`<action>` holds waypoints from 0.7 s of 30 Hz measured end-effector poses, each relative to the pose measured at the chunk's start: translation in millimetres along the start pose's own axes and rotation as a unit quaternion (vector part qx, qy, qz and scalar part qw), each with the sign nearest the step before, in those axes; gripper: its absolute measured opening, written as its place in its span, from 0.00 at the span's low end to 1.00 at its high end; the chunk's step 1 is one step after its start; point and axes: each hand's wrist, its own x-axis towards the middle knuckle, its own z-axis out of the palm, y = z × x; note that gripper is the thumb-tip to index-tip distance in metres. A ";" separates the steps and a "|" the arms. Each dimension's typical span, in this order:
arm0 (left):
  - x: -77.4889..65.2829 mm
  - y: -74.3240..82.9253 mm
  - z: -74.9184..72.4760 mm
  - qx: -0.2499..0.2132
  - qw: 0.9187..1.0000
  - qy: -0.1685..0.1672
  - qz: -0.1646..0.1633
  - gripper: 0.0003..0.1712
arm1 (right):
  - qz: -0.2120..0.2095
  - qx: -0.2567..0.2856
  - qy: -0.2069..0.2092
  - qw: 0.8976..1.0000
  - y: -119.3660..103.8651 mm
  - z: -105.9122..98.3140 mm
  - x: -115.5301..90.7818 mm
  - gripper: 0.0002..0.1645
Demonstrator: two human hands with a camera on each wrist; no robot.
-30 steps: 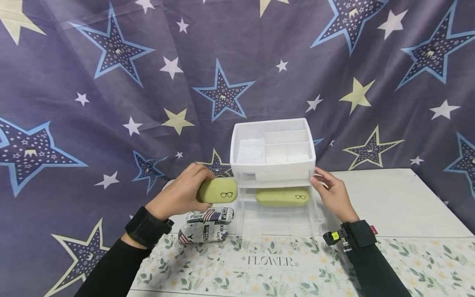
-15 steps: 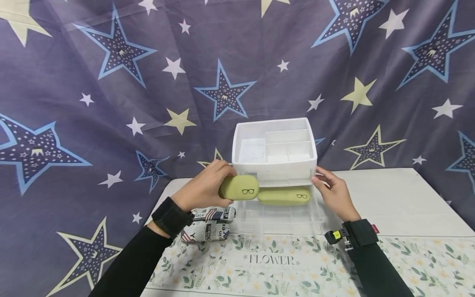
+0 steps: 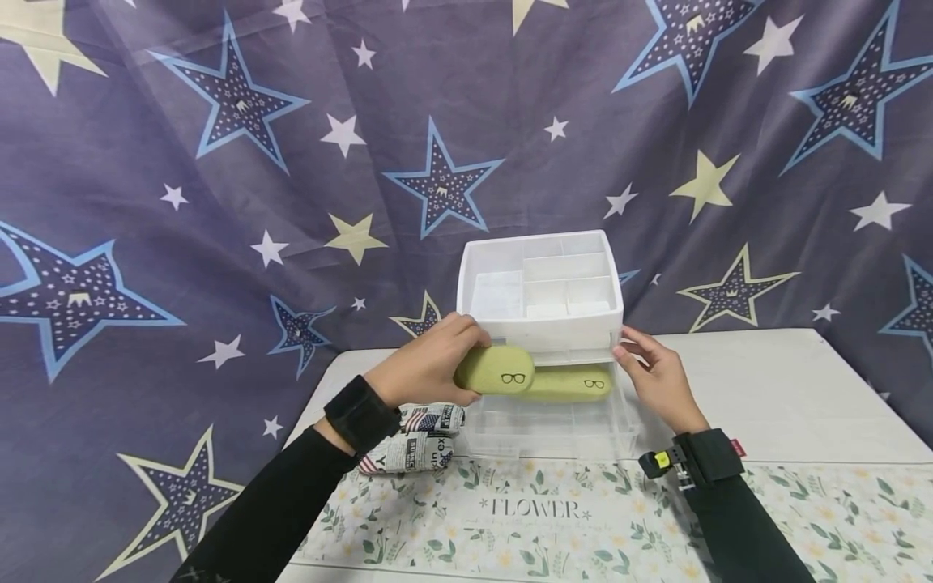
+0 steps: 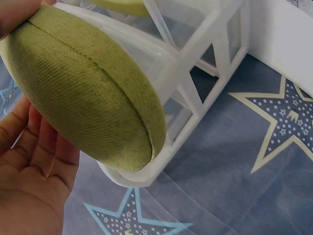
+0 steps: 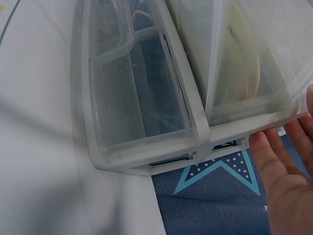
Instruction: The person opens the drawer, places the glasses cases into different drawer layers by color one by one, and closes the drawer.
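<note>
My left hand (image 3: pixel 437 356) grips a green fabric glasses case (image 4: pixel 83 88) printed with a small pair of glasses, thumb on one side and fingers on the other. It is held at the front of a clear and white plastic drawer unit (image 3: pixel 543 433). A second green glasses case (image 3: pixel 572 384) lies in the unit below its white top; the held case overlaps its left end in the head view. My right hand (image 3: pixel 659 380) rests against the unit's right side, its fingers (image 5: pixel 264 152) extended along the white frame, its thumb near the front corner.
The unit's white top tray (image 3: pixel 539 330) has several compartments. Two newsprint-patterned pouches (image 3: pixel 419 452) lie left of the unit, partly behind my left forearm. A floral mat (image 3: pixel 539 542) covers the table's front; a starry cloth (image 3: pixel 291 194) hangs behind.
My left hand has carried the glasses case rightward, from left of the unit to its front, where it now covers part of the other case. My right hand has stayed in place.
</note>
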 end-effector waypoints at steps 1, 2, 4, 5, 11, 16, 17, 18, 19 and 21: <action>1.6 1.2 0.2 -0.003 1.000 -0.004 -0.001 0.38 | -0.001 -0.001 0.001 1.000 0.0 0.0 0.1 0.27; 3.0 2.4 0.5 -0.005 1.000 -0.007 -0.002 0.38 | -0.002 0.000 0.000 1.000 0.1 0.0 0.2 0.27; 5.8 4.1 1.9 -0.005 1.000 -0.013 -0.002 0.38 | -0.002 0.000 0.000 1.000 1.4 -0.1 0.7 0.27; 7.5 4.9 2.6 -0.003 1.000 -0.017 0.000 0.39 | -0.003 -0.001 -0.001 1.000 6.6 0.0 1.2 0.27; 18.0 9.6 7.0 0.002 0.999 -0.032 0.022 0.38 | 0.000 -0.018 -0.002 1.000 35.4 0.7 4.4 0.30; 26.7 13.7 13.1 -0.003 0.998 -0.051 0.033 0.38 | -0.001 -0.030 -0.001 1.000 42.8 0.2 5.4 0.30; 28.1 14.4 14.3 -0.002 0.998 -0.057 0.033 0.39 | -0.002 -0.029 -0.001 1.000 42.9 0.5 5.4 0.30; 29.5 15.1 15.4 -0.001 0.998 -0.062 0.033 0.39 | -0.004 -0.027 0.001 1.000 42.4 0.9 5.4 0.30; 30.7 15.9 16.3 -0.001 0.997 -0.067 0.032 0.39 | -0.006 -0.027 0.001 1.000 42.0 1.3 5.3 0.30; 33.3 16.6 18.3 0.002 0.997 -0.073 0.033 0.39 | -0.010 -0.023 0.003 1.000 41.3 2.5 5.0 0.30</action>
